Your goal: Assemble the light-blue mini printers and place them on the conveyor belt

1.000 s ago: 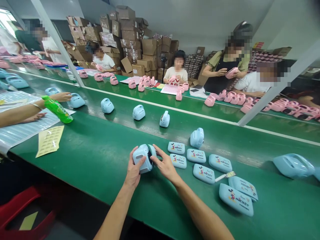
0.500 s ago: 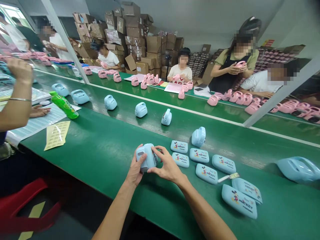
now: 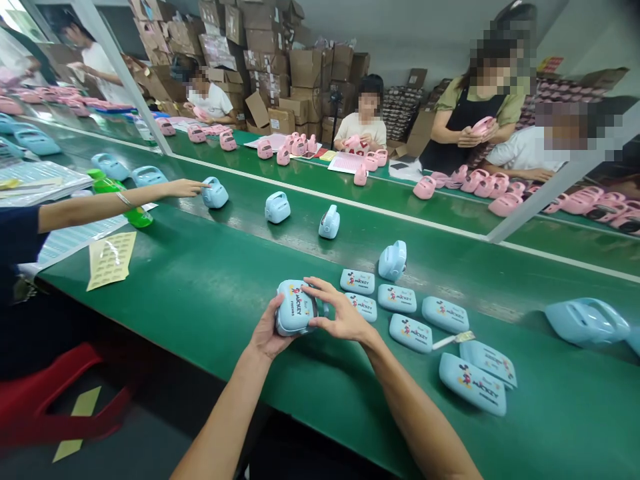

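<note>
The left hand point(image 3: 270, 335) is closed around the lower left of a glossy light-blue, rounded plastic case point(image 3: 296, 310), while the thumb and fingers of the right hand point(image 3: 345, 315) grip its right edge; both hold it above the green, smooth-topped table point(image 3: 210, 293). Half a second ago its plain side faced up; now it has been turned so the printed face shows, which suggests handling of this case is continuing rather than ending. That face reads "MICKEY" and "FRIENDS" beside a cartoon mouse; the smaller coloured word is too fine to read. Just right lie light-blue, rounded-rectangular printed covers point(image 3: 411, 333), most with "MICKEY" legible. Beyond them stands a light-blue plastic case with a loop handle point(image 3: 393, 260). Farther left, a co-worker's hand point(image 3: 187, 189) has reached another light-blue handled case point(image 3: 215, 193), past a pale-yellow paper sticker sheet point(image 3: 111, 260) whose print is illegible.
</note>
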`<control>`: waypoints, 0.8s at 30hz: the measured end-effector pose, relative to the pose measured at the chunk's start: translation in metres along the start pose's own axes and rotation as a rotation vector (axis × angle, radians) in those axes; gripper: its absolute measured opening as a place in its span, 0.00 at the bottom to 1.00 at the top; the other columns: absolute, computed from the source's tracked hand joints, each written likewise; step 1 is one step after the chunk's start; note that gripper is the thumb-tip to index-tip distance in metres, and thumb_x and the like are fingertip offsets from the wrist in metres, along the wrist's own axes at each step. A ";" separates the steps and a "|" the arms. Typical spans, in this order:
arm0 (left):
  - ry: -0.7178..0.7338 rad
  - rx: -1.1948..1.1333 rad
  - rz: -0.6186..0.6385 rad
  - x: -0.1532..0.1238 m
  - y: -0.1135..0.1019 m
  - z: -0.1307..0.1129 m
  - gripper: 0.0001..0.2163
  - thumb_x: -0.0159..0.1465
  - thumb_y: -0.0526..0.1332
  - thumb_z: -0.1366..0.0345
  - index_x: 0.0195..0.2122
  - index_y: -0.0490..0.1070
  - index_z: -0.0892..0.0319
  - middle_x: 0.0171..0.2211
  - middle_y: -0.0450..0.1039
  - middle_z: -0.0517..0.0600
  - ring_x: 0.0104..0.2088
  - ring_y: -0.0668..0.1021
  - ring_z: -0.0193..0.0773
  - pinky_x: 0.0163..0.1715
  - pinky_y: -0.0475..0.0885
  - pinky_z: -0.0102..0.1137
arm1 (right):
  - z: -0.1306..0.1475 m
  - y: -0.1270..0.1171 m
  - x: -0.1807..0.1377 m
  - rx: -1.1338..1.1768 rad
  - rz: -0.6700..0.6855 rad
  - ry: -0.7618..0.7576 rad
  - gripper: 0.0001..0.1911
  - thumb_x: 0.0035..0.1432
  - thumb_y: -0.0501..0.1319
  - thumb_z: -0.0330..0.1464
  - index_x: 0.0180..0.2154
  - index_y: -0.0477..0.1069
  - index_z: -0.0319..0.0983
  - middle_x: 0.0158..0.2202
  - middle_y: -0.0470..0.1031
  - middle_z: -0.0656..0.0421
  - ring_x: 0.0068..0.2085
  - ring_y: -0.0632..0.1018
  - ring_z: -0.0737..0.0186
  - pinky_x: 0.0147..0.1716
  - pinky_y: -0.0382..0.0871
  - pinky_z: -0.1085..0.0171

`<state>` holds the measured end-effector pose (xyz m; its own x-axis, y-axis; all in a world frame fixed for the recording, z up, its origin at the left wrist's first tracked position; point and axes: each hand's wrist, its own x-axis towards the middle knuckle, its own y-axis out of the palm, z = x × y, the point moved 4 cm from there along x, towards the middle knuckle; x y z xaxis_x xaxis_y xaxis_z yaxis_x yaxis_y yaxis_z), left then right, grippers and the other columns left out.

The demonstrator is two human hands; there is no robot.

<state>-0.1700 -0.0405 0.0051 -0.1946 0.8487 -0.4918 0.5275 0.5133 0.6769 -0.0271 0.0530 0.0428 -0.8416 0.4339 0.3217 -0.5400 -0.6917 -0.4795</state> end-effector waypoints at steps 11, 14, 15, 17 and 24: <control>-0.037 -0.104 0.065 -0.001 0.000 -0.003 0.28 0.59 0.69 0.53 0.57 0.69 0.57 0.49 0.80 0.59 0.53 0.79 0.61 0.50 0.76 0.56 | -0.007 -0.013 0.000 0.303 -0.056 0.055 0.30 0.67 0.59 0.47 0.67 0.63 0.47 0.69 0.65 0.54 0.70 0.64 0.50 0.70 0.54 0.45; -0.059 -0.093 0.113 0.000 -0.002 -0.004 0.29 0.60 0.69 0.55 0.60 0.66 0.58 0.48 0.81 0.59 0.52 0.80 0.59 0.51 0.76 0.56 | -0.006 -0.019 0.000 0.195 -0.138 0.040 0.32 0.63 0.63 0.49 0.65 0.67 0.46 0.68 0.66 0.51 0.69 0.66 0.48 0.69 0.56 0.45; -0.053 -0.077 0.110 0.001 -0.002 -0.003 0.28 0.60 0.68 0.56 0.60 0.66 0.58 0.47 0.81 0.58 0.51 0.81 0.57 0.52 0.76 0.55 | -0.003 -0.018 0.000 0.130 -0.145 0.021 0.35 0.60 0.66 0.50 0.65 0.67 0.46 0.68 0.65 0.50 0.69 0.65 0.46 0.69 0.56 0.44; -0.025 -0.029 0.080 0.001 -0.003 -0.002 0.27 0.60 0.69 0.59 0.59 0.67 0.58 0.46 0.81 0.56 0.49 0.82 0.54 0.52 0.77 0.50 | 0.004 -0.009 0.001 0.023 -0.102 -0.041 0.44 0.53 0.72 0.51 0.67 0.63 0.47 0.71 0.60 0.49 0.71 0.62 0.44 0.69 0.55 0.43; 0.122 0.122 0.019 -0.005 0.000 0.001 0.29 0.54 0.75 0.62 0.56 0.70 0.54 0.45 0.80 0.52 0.42 0.83 0.46 0.43 0.80 0.36 | 0.013 0.013 0.001 -0.115 -0.020 -0.182 0.52 0.48 0.74 0.51 0.69 0.58 0.48 0.72 0.57 0.47 0.71 0.60 0.43 0.68 0.58 0.43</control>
<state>-0.1684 -0.0451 0.0076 -0.2789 0.8711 -0.4043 0.6269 0.4840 0.6105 -0.0341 0.0368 0.0479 -0.8196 0.3288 0.4692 -0.5637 -0.6090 -0.5579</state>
